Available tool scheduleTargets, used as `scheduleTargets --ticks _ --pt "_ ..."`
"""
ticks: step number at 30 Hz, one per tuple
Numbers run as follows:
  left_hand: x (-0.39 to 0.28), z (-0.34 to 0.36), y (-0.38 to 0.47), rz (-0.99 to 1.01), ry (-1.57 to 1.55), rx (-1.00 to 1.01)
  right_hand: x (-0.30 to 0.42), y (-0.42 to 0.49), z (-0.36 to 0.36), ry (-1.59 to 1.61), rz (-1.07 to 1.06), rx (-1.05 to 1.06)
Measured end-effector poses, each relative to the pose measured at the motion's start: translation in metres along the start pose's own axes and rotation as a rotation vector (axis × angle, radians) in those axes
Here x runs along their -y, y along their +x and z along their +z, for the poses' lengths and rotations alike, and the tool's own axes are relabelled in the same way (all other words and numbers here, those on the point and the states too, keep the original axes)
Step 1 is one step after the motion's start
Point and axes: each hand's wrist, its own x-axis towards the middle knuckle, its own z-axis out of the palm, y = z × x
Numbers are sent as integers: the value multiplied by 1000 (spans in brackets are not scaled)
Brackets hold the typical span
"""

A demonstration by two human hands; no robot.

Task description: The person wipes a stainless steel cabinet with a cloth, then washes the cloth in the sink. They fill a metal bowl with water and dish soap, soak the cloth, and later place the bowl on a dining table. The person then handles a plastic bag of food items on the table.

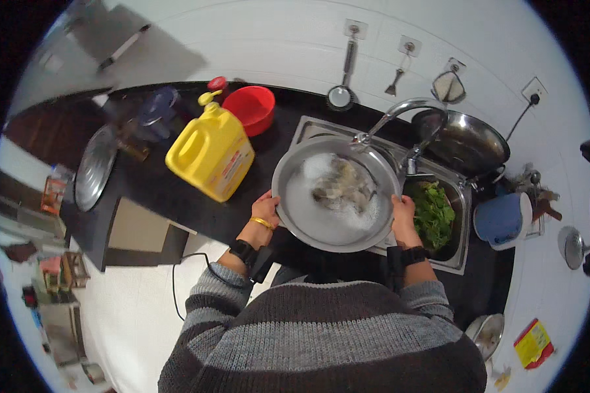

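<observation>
A wide metal basin (300,216) is held level over the left part of a steel double sink (302,130). My left hand (265,209) grips its left rim, and my right hand (403,211) grips the right rim. Cloudy, foamy water fills the basin, with a pale brownish wet mass (346,186) lying in it; what this is I cannot tell. The chrome faucet (413,105) arches over, its spout end above the basin's far edge. Leafy greens (432,216) lie in the right sink bowl.
On the black counter (167,201) to the left stand a yellow jug with a pump (216,152), a red plastic bowl (250,108) and a metal lid (96,167). A wok (467,142) and a blue container (501,218) sit at the right. Utensils, including a ladle (341,96), hang on the wall.
</observation>
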Motion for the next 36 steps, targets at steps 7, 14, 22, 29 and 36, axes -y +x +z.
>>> scheduleTargets --ticks 7,14,22,29,36 --pt "8 -51 -121 157 -112 -70 23 -59 22 -112 -65 203" --pt "2 -138 -251 285 -367 -221 40 -151 81 -90 -191 542" --pt "-11 -285 -411 452 -474 -302 16 -322 210 -234 -299 907" --pt "-25 -381 -515 606 -665 -504 -46 -461 334 -87 -256 1277" --pt "-32 -455 -590 797 -1005 -781 -67 -609 443 -223 -410 1620"
